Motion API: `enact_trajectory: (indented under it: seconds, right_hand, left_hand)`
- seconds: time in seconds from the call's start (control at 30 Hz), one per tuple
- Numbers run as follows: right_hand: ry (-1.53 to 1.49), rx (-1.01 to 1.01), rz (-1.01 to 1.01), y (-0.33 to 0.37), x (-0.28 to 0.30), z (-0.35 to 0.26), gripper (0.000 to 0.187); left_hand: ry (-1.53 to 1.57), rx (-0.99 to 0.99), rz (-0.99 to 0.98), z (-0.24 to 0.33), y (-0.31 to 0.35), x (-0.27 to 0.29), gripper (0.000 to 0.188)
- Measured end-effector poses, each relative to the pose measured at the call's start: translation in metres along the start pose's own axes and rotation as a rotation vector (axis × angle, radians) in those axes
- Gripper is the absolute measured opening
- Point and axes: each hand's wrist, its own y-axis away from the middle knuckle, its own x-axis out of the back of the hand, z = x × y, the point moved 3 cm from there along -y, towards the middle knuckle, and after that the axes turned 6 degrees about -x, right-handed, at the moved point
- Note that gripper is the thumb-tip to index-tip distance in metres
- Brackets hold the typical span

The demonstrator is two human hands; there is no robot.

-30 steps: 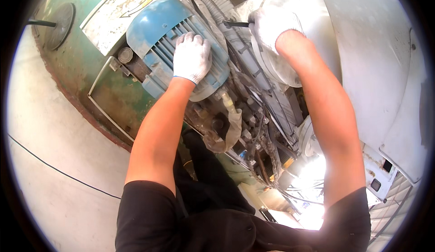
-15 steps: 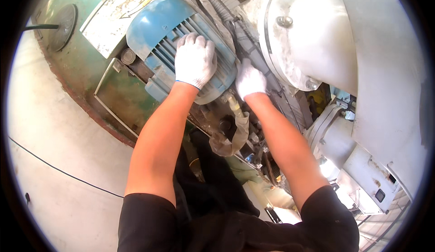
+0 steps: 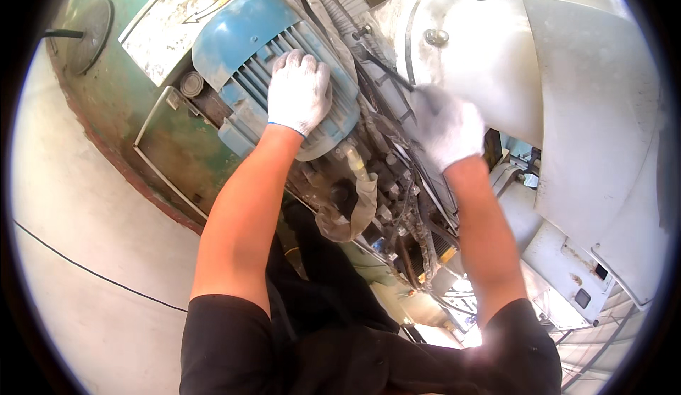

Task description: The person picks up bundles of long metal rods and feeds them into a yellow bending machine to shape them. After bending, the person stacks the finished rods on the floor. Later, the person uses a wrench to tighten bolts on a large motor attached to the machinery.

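My left hand [image 3: 299,91], in a white glove, lies flat on the ribbed casing of a blue electric motor [image 3: 234,47], fingers pointing up and slightly spread. My gloved right hand [image 3: 447,129] is closed around a thin dark rod-like tool [image 3: 386,65] that points up and left toward a bolt [image 3: 435,37] on the white rounded housing [image 3: 496,61]. Between my two hands run dark belts and cables [image 3: 397,175] beside the motor.
The motor sits on a green machine base [image 3: 120,104] with a worn white plate [image 3: 177,12] above it. A dirty rag [image 3: 358,207] hangs below the motor. Pale concrete floor [image 3: 85,253] with a thin black cable lies left. White metal panels [image 3: 603,182] stand at right.
My right hand dropped from the white housing to the belts beside the motor, then moved right and up again, now gripping the thin tool. My left hand stayed on the motor.
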Motion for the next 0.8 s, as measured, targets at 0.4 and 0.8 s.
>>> enact_trajectory:
  seconds: [0.4, 0.8]
  right_hand:
    - [0.473, 0.454, 0.142, -0.106, 0.073, -0.087, 0.023]
    - [0.716, 0.419, -0.193, -0.099, 0.096, -0.155, 0.029]
  left_hand:
    - [0.045, 0.010, -0.022, -0.003, 0.001, 0.000, 0.016]
    - [0.067, 0.004, -0.004, -0.006, 0.001, 0.002, 0.016]
